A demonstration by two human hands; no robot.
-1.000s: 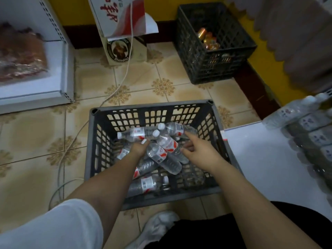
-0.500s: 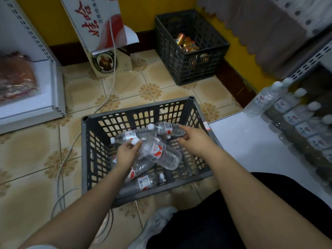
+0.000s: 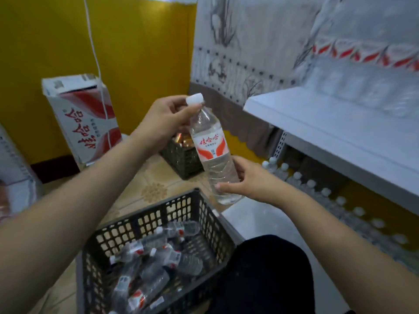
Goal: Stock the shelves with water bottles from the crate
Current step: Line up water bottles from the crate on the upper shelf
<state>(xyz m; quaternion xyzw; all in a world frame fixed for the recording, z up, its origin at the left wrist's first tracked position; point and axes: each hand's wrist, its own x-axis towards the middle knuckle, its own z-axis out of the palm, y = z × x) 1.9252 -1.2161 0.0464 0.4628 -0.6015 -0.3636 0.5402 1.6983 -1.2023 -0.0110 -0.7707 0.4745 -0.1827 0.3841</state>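
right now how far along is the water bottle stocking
Done: rows of bottles already stand on the lower shelf. In hand: one water bottle, the left hand pinching its neck below the cap, the right hand gripping its base. Left: a pile of bottles lies in the crate.

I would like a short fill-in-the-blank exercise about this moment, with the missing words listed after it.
1. The left hand holds the water bottle near its white ____.
2. The right hand grips the bottle's ____ end.
3. More bottles lie in the dark ____ below the arms.
4. The bottle's label is white and ____.

Missing words: cap; bottom; crate; red
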